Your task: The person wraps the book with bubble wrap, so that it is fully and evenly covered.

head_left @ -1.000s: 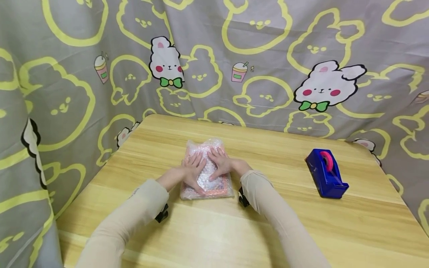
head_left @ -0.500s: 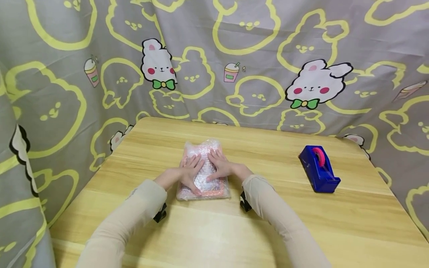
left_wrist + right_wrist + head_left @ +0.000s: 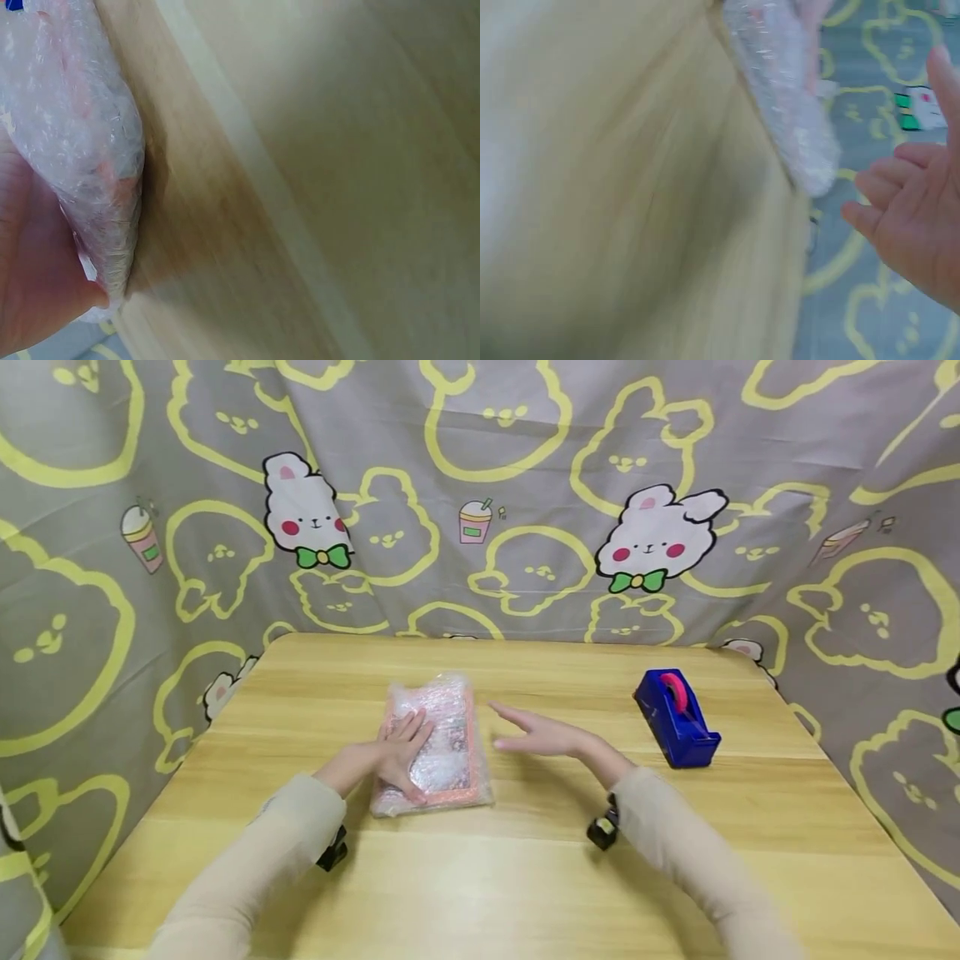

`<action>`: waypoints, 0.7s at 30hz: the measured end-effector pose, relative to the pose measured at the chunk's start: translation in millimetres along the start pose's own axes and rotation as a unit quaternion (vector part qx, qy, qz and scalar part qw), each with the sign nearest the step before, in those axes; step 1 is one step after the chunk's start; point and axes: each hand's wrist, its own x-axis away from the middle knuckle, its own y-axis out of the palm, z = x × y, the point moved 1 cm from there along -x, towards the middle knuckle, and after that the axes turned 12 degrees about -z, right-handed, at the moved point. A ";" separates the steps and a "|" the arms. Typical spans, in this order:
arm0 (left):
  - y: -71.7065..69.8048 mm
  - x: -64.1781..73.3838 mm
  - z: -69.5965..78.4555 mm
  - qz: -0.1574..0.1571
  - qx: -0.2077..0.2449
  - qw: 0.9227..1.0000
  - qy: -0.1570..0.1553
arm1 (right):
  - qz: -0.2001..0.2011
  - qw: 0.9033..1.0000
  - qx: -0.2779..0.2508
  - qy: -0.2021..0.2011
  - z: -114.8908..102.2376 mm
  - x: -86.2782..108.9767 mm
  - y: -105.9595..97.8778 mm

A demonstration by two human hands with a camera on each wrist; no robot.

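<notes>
A flat rectangular package [image 3: 448, 752] lies on the table, something with a pink-orange border wrapped in clear bubble wrap. My left hand [image 3: 401, 752] rests on its left part with the fingers spread. The left wrist view shows the bubble-wrapped edge [image 3: 105, 150] beside that hand's thumb. My right hand [image 3: 543, 735] is off the package, in the air to its right, fingers extended and holding nothing. In the right wrist view the right hand [image 3: 915, 195] shows its palm, apart from the wrap [image 3: 784, 97].
A blue tape dispenser [image 3: 675, 722] with a pink roll stands on the right side of the wooden table [image 3: 480, 885]. Behind the table hangs a grey curtain [image 3: 420, 435] with yellow outlines and white cartoon animals. Each wrist wears a small black camera [image 3: 602, 828].
My right hand has lifted off the package and moved right, toward the tape dispenser. The left hand stays on the package. The head view has turned to the right.
</notes>
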 end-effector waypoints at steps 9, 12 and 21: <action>-2.7 3.0 1.3 -0.007 0.017 1.000 0.017 | 0.263 0.964 -0.020 0.026 24.2 146.3 -18.2; -3.6 2.9 0.3 -0.007 0.013 1.000 0.011 | 0.340 0.938 -0.007 0.066 45.3 185.6 -27.5; -3.6 0.3 1.7 -0.005 0.029 0.999 0.023 | 0.371 0.913 -0.030 0.167 95.0 220.1 -30.1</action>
